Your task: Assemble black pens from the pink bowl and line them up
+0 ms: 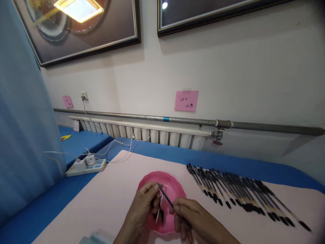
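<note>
Above a pink bowl (175, 185), a dark slim pen (167, 197) slants between my two hands. The fingertips of my left hand (143, 203) pinch its upper end. My right hand (189, 213) is closed around the lower part, whose end is partly hidden by the fingers. Just below, a thin white stick (159, 210) and some small black pieces show in the bowl; what they are is hard to make out. Whether my left hand also touches the white stick cannot be seen.
Many black pens (236, 189) lie side by side on the pink sheet (101, 200) at right. A white power strip (87, 167) with plugs and cables sits at left. Light-blue cloth (96, 238) lies at the front edge. A radiator (157, 134) runs along the wall behind the blue table.
</note>
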`<state>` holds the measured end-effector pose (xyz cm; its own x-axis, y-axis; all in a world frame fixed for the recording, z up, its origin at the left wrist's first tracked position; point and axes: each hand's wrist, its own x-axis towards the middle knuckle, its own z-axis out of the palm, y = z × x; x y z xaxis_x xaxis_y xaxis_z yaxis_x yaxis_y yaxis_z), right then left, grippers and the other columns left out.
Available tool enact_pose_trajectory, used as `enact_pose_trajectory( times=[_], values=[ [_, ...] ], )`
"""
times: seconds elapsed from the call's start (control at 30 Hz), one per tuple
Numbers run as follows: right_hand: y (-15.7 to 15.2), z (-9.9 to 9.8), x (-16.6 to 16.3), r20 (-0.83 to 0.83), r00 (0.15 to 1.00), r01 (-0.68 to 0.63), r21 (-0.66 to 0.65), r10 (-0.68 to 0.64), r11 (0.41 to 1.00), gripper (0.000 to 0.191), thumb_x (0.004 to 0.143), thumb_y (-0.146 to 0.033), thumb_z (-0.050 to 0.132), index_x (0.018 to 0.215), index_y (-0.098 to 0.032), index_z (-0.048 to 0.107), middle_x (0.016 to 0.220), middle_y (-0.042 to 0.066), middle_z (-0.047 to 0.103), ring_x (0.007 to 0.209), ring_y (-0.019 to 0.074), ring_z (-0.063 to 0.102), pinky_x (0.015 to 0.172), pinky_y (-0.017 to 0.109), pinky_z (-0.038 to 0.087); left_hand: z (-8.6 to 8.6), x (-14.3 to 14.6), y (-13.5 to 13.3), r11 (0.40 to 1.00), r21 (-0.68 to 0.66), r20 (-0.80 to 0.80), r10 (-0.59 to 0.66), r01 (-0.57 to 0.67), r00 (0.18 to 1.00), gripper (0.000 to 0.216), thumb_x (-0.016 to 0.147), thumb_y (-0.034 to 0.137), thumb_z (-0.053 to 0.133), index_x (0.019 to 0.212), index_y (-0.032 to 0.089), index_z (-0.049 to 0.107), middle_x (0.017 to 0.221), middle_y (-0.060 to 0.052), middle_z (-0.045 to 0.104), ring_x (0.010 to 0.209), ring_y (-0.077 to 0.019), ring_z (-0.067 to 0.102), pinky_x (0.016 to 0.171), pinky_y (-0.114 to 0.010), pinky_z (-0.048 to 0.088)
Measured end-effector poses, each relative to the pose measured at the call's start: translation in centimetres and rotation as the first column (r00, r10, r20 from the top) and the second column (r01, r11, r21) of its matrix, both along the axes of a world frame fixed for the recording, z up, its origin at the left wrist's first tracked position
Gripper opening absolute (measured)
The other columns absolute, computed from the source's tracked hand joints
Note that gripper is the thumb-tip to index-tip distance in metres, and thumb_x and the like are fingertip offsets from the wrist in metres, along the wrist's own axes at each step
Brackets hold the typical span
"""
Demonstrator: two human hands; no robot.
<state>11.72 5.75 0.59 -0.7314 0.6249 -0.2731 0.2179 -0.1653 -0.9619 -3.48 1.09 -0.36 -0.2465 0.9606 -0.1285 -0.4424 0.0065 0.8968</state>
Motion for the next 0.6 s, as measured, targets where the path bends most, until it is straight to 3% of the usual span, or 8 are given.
enact_pose_trajectory(
  times=[0.1,0.2,0.27,0.33,0.4,0.47,0.6],
  values=[
    [-0.1,0.1,0.1,0.021,1.0,-0.012,-0.005,0.012,1.0,0.017,0.075,-0.031,0.04,0.072,-0.018,0.05,0.054,0.001,0.061,0.038,0.0104,0.052,0.035,0.018,0.03,0.4,-0.5,0.1,0.993,0.024,0.038,0.118,-0.119,0.992,0.029,0.069,0.041,0.066,0.079,0.014,0.059,0.046,0.008,0.046,0.036,-0.0042,0.037,0.038,-0.017,0.027],
    [0.2,0.4,0.7,0.082,0.995,-0.054,0.039,0.051,0.998,0.015,0.072,-0.027,0.041,0.07,-0.018,0.052,0.057,0.001,0.061,0.042,0.0113,0.052,0.038,0.019,0.033,1.0,-2.2,-0.1,0.938,0.061,0.039,0.338,-0.34,0.94,0.03,0.066,0.04,0.068,0.078,0.015,0.059,0.05,0.006,0.051,0.041,-0.005,0.041,0.041,-0.017,0.033],
    [0.7,0.9,1.2,0.155,0.988,-0.043,0.185,0.014,0.982,0.015,0.069,-0.024,0.044,0.066,-0.017,0.056,0.061,0.001,0.061,0.05,0.0126,0.053,0.046,0.022,0.038,1.2,-3.6,-0.3,0.87,0.089,-0.007,0.487,-0.484,0.873,0.031,0.064,0.041,0.068,0.078,0.015,0.059,0.056,0.005,0.055,0.044,-0.0059,0.045,0.043,-0.018,0.035],
    [1.3,1.2,1.6,0.205,0.973,0.024,0.382,-0.11,0.924,0.017,0.069,-0.023,0.046,0.062,-0.017,0.06,0.066,0.002,0.061,0.062,0.0146,0.056,0.057,0.024,0.041,1.2,-4.7,-0.6,0.825,0.107,-0.05,0.563,-0.556,0.825,0.03,0.065,0.043,0.066,0.077,0.016,0.058,0.063,0.003,0.059,0.045,-0.006,0.046,0.042,-0.018,0.034],
    [1.8,1.1,1.7,0.208,0.95,0.098,0.509,-0.233,0.855,0.021,0.072,-0.026,0.046,0.06,-0.017,0.061,0.066,0.002,0.061,0.067,0.0163,0.056,0.062,0.024,0.041,1.0,-5.1,-0.7,0.824,0.101,-0.177,0.566,-0.557,0.805,0.029,0.069,0.045,0.061,0.073,0.017,0.057,0.058,0.003,0.057,0.042,-0.0067,0.043,0.04,-0.019,0.032],
    [2.1,0.6,1.4,0.205,0.931,0.145,0.554,-0.303,0.82,0.022,0.075,-0.027,0.044,0.063,-0.018,0.06,0.063,0.001,0.06,0.064,0.0164,0.056,0.058,0.024,0.04,0.6,-4.8,-0.7,0.845,0.082,-0.394,0.515,-0.529,0.761,0.03,0.072,0.047,0.057,0.07,0.017,0.057,0.051,0.004,0.054,0.042,-0.0088,0.042,0.042,-0.021,0.033],
    [1.3,-1.3,0.4,0.199,0.903,0.168,0.651,-0.38,0.74,0.015,0.078,-0.026,0.044,0.078,-0.019,0.058,0.057,-0.002,0.057,0.054,0.0148,0.053,0.05,0.023,0.036,-0.2,-3.0,-0.2,0.872,0.082,-0.705,0.393,-0.483,0.59,0.027,0.076,0.047,0.05,0.075,0.021,0.059,0.062,0.002,0.06,0.056,-0.0148,0.052,0.056,-0.026,0.041]
  ],
)
